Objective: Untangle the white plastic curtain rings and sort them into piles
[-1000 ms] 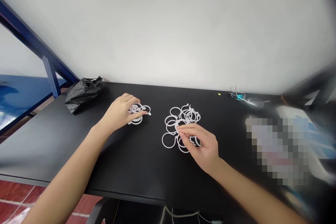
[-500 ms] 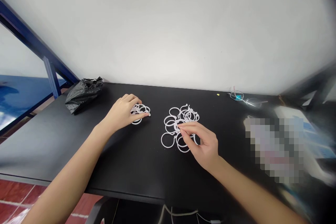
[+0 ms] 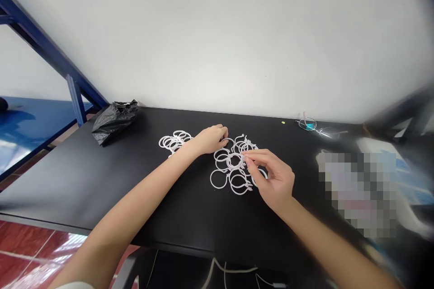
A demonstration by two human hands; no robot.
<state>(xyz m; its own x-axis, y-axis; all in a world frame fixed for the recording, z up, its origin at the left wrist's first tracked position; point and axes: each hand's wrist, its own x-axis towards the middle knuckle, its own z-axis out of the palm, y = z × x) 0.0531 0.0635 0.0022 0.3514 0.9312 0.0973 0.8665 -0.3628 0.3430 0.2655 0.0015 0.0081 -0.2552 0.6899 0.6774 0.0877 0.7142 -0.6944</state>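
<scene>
Thin white plastic rings with small clasps lie in two groups on the black table. My left hand is at the upper left edge of the right group, its fingers curved and slightly apart over a ring; a firm grip does not show. Behind my left forearm lies the smaller left group, partly covered by it. At the right side of the larger group, my right hand is closed, thumb and index finger pinching a white plastic ring above the others.
A crumpled black plastic bag sits at the back left. Eyeglasses rest near the wall at the back right, beside a small yellow-green speck. A blurred package and a white-and-blue item occupy the right side.
My left hand has left the smaller group and moved right to the larger one. My right hand has shifted slightly right, still pinching a ring. The view has shifted a little.
</scene>
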